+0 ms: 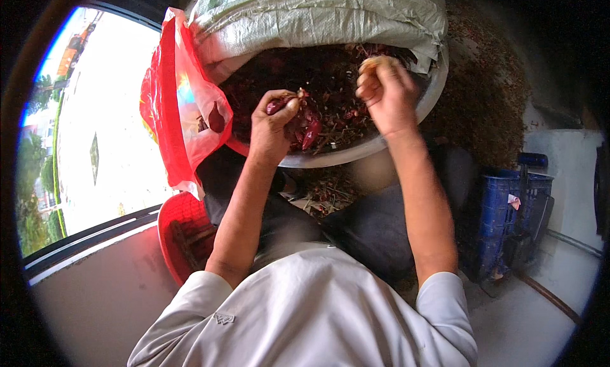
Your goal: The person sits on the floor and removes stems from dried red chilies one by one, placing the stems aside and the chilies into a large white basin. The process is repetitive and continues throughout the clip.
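Dried red chilli peppers [312,132] hang from my left hand [276,114], whose fingers and thumb are closed on them over a wide pale basin [333,158]. My right hand [388,83] is raised over the basin's right part, blurred, with its fingers curled; whether something is between the fingertips I cannot tell. Dark stems, bits and loose seeds [333,95] lie inside the basin. A white woven sack [305,24] covers its far side. Left of my left hand, a red and white plastic bag [183,100] stands against the basin, with dark red pieces showing in it.
A red plastic basket [183,238] is at my left, below the window [119,124]. Plant debris [481,95] is heaped on the floor at the right, and more lies between my legs. A blue plastic crate [505,214] stands at the right by the pale wall.
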`<state>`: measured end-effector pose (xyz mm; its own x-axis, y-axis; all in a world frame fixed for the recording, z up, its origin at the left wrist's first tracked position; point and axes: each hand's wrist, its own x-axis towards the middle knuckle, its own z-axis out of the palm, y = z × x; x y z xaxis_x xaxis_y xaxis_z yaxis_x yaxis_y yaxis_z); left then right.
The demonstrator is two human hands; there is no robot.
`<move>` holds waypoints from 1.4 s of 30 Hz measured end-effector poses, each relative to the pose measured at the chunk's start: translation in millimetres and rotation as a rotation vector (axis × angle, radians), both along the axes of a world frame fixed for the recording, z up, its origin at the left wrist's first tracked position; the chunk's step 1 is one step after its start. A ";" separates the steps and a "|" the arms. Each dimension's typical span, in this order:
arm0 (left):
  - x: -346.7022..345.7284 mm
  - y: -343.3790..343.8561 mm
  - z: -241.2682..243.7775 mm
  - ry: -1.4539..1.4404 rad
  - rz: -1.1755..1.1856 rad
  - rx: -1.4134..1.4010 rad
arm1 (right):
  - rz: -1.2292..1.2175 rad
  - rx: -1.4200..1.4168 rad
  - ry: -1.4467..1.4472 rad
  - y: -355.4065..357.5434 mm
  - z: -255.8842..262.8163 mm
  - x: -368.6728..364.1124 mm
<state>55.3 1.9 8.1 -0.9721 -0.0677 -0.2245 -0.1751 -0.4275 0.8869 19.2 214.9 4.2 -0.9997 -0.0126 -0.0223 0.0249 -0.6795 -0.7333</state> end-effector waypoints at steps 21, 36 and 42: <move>-21.4 -1.7 -37.5 0.179 -0.461 -1.690 | -0.305 0.089 -0.028 149.3 8.9 -18.1; -16.6 -18.5 -26.4 -0.062 -0.195 -0.369 | 0.262 0.040 -0.032 53.2 22.4 -6.9; -12.6 -20.8 -20.0 -0.021 -0.218 0.237 | 0.432 0.625 -0.063 -2.1 -2.2 2.7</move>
<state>42.7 -18.9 -11.9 -0.9531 0.1979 -0.2290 -0.3020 -0.5721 0.7626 22.0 212.9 2.1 -0.9054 -0.3687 -0.2105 0.2489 -0.0592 -0.9667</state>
